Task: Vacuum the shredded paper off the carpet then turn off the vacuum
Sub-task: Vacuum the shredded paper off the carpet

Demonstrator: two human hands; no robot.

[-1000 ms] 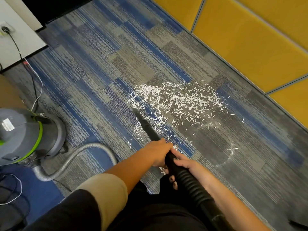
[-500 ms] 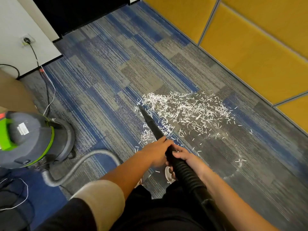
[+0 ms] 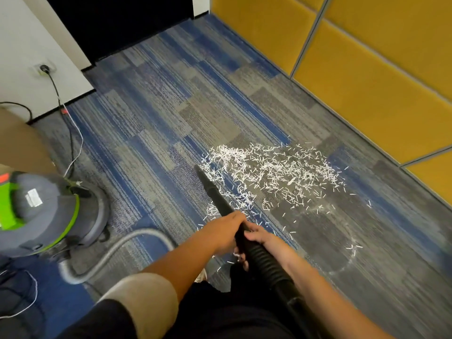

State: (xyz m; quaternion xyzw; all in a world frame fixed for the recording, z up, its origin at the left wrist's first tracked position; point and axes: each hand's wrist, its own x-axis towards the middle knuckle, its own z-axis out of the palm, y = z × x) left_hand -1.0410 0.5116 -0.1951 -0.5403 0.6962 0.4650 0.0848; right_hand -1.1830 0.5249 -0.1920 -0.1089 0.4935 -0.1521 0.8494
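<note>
**Two hands on one nozzle at the edge of the paper patch**

The person holds a single black nozzle (image 3: 212,189) with both hands. The left hand (image 3: 226,232) is the forward one, its fingers curled round the tube from above. The right hand (image 3: 263,241) sits just behind it, where the black ribbed hose (image 3: 267,264) begins. Its fingers wrap under the hose, and the fingertips (image 3: 242,261) show on the near side.

The nozzle tip touches or nearly touches the carpet (image 3: 151,133) at the left edge of the shredded paper (image 3: 271,170). The white strips are too many to count. They lie in one broad patch right of the nozzle, between it and the yellow wall. One small cluster lies just left of the tube, and a few loose strips are scattered near the hands and further right.

One grey vacuum canister (image 3: 49,211) with green trim stands well left of the paper. One grey hose (image 3: 117,249) curves from its base across the carpet towards the person.

One plug sits in the wall socket (image 3: 44,68). Two cords, one black and one white, trail down from that side towards the canister.

Four yellow wall panels (image 3: 367,89) are in view along the right, divided by grey seams. One brown box (image 3: 17,143) stands behind the canister.
</note>
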